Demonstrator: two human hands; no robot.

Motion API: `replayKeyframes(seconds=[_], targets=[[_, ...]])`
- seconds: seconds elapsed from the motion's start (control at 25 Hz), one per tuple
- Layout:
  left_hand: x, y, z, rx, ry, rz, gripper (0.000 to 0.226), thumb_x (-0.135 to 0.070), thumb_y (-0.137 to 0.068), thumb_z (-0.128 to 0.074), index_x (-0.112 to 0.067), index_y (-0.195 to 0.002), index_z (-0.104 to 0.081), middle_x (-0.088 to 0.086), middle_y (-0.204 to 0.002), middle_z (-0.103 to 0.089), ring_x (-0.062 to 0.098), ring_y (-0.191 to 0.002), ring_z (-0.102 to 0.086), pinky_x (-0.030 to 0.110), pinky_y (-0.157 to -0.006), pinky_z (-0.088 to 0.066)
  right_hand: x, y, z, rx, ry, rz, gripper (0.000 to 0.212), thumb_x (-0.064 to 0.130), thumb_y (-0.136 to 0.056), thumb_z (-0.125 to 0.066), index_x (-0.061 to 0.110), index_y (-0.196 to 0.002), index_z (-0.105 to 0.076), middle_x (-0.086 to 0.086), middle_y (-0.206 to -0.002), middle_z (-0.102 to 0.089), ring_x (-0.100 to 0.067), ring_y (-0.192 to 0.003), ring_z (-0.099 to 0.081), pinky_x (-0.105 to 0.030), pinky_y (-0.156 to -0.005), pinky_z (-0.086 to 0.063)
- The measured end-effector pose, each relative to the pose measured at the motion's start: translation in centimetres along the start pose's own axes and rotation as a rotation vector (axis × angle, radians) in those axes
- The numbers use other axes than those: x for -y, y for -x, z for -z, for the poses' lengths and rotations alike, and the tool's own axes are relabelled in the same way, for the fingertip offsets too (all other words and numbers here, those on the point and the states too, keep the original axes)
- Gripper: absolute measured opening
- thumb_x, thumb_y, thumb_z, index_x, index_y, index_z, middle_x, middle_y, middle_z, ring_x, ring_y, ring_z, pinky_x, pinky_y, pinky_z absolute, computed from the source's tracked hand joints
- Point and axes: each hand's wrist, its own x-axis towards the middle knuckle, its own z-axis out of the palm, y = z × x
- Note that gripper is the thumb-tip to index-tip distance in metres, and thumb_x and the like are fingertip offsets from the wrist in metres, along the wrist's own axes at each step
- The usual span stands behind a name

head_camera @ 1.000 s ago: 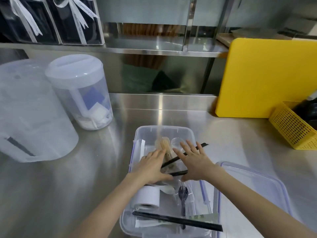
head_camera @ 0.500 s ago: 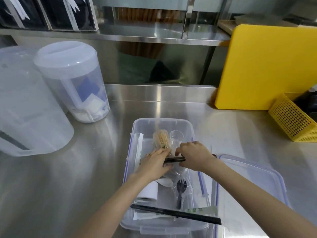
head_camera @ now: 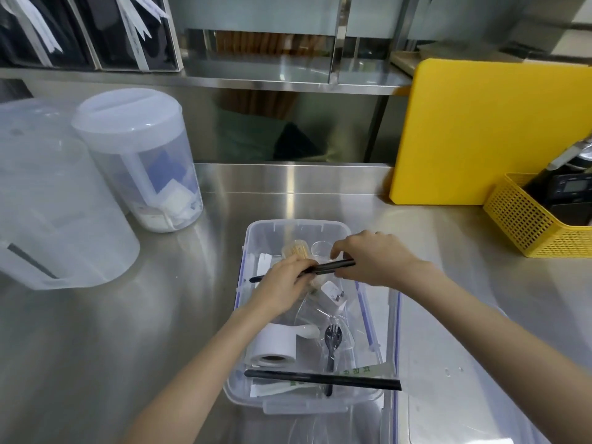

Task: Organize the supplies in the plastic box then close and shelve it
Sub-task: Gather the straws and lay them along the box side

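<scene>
A clear plastic box [head_camera: 296,226] stands open on the steel counter. Both hands hold black straws [head_camera: 333,266] crosswise over its far half: my left hand [head_camera: 282,288] grips the left part, my right hand [head_camera: 373,257] pinches the right end. Under them lie a toothpick jar [head_camera: 296,248], a small clear cup [head_camera: 320,248] and a white charger [head_camera: 333,294]. Nearer me the box holds a white paper roll [head_camera: 275,346], a wrapped black fork [head_camera: 331,339], a blue pen [head_camera: 366,315] and another black straw [head_camera: 320,378] across the front rim. The box's lid [head_camera: 455,395] lies to the right.
Two large translucent lidded pitchers [head_camera: 141,161] [head_camera: 41,200] stand at the left. A yellow cutting board [head_camera: 493,129] leans on the back wall at the right, a yellow basket [head_camera: 538,216] with dark devices beside it. A steel shelf [head_camera: 288,80] runs above the counter.
Both hands went from lying flat on the box's contents to closing on the black straws and lifting them level across the box. The camera has tilted slightly.
</scene>
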Motion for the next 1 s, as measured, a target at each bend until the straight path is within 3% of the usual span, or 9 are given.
replayKeyframes(seconds=[0.12, 0.24, 0.36, 0.44, 0.52, 0.64, 0.76, 0.88, 1.0], targets=[[-0.1, 0.4, 1.0, -0.081, 0.033, -0.024, 0.030, -0.011, -0.094, -0.043, -0.007, -0.122, -0.054, 0.012, -0.113, -0.059, 0.022, -0.094, -0.054, 0.015, -0.072, -0.030, -0.3, 1.2, 2.1, -0.085, -0.153, 0.001, 0.028, 0.033, -0.088, -0.057, 0.022, -0.114, -0.061, -0.003, -0.107, -0.069, -0.022, -0.090, -0.063, -0.028, -0.073, -0.048], [-0.2, 0.9, 1.4, -0.117, 0.081, 0.021, 0.029, -0.012, -0.095, -0.038, -0.006, -0.122, -0.048, 0.014, -0.109, -0.062, 0.023, -0.085, -0.055, 0.020, -0.066, -0.032, -0.6, 2.3, 3.6, -0.159, -0.452, 0.004, 0.040, 0.025, -0.088, -0.060, 0.017, -0.126, -0.053, 0.003, -0.098, -0.065, -0.005, -0.067, -0.060, -0.013, -0.064, -0.047], [-0.4, 1.5, 2.0, -0.205, 0.236, 0.096, 0.023, -0.015, -0.097, -0.035, -0.004, -0.112, -0.048, 0.005, -0.106, -0.065, 0.022, -0.094, -0.062, 0.021, -0.071, -0.041, -0.9, 2.9, 3.7, -0.217, -0.541, -0.030, 0.042, 0.027, -0.091, -0.055, 0.014, -0.130, -0.048, -0.003, -0.097, -0.072, -0.003, -0.067, -0.060, -0.012, -0.067, -0.046], [-0.5, 1.9, 2.7, -0.293, 0.361, 0.117, 0.018, -0.014, -0.097, -0.035, -0.008, -0.101, -0.051, -0.003, -0.094, -0.065, 0.023, -0.097, -0.064, 0.025, -0.086, -0.047, -0.7, 3.3, 2.7, -0.099, -0.473, -0.026, 0.040, 0.031, -0.093, -0.050, 0.014, -0.129, -0.050, -0.005, -0.106, -0.072, -0.011, -0.082, -0.063, -0.021, -0.080, -0.048], [-0.9, 2.5, 3.2, -0.334, 0.500, 0.127, 0.020, -0.014, -0.097, -0.034, -0.021, -0.088, -0.050, -0.008, -0.084, -0.064, 0.023, -0.096, -0.065, 0.037, -0.097, -0.046, 0.1, 3.7, 0.6, 0.122, -0.361, 0.012, 0.040, 0.035, -0.093, -0.049, 0.015, -0.127, -0.053, -0.005, -0.117, -0.068, -0.018, -0.100, -0.063, -0.028, -0.092, -0.047], [-1.5, 3.5, 3.6, -0.350, 0.585, 0.119, 0.026, -0.014, -0.097, -0.032, -0.031, -0.083, -0.046, -0.009, -0.081, -0.062, 0.023, -0.093, -0.064, 0.043, -0.098, -0.046, 1.8, 4.3, -3.3, 0.423, -0.255, 0.067, 0.040, 0.039, -0.091, -0.052, 0.016, -0.124, -0.056, -0.004, -0.127, -0.061, -0.021, -0.115, -0.056, -0.032, -0.098, -0.045], [-1.5, 4.2, 3.6, -0.359, 0.622, 0.111, 0.025, -0.014, -0.097, -0.032, -0.030, -0.084, -0.046, -0.007, -0.079, -0.061, 0.016, -0.085, -0.064, 0.041, -0.097, -0.046, 3.1, 4.8, -6.3, 0.605, -0.218, 0.082, 0.049, 0.038, -0.088, -0.055, 0.017, -0.131, -0.049, -0.001, -0.130, -0.058, -0.020, -0.119, -0.052, -0.030, -0.098, -0.041], [-1.2, 4.6, 3.3, -0.352, 0.667, 0.134, 0.025, -0.013, -0.097, -0.032, -0.028, -0.085, -0.047, -0.004, -0.079, -0.060, 0.011, -0.080, -0.063, 0.041, -0.094, -0.048, 3.2, 5.0, -7.5, 0.648, -0.284, 0.081, 0.045, 0.028, -0.088, -0.059, 0.014, -0.130, -0.050, -0.007, -0.119, -0.066, -0.016, -0.090, -0.061, -0.022, -0.082, -0.046], [-1.0, 4.9, 2.9, -0.322, 0.722, 0.152, 0.024, -0.012, -0.098, -0.031, -0.025, -0.085, -0.047, -0.003, -0.077, -0.058, 0.002, -0.068, -0.063, 0.040, -0.088, -0.050, 2.9, 5.0, -6.7, 0.594, -0.317, 0.076, 0.037, 0.018, -0.088, -0.059, 0.011, -0.124, -0.055, -0.012, -0.105, -0.068, -0.006, -0.060, -0.054, -0.013, -0.060, -0.042]])
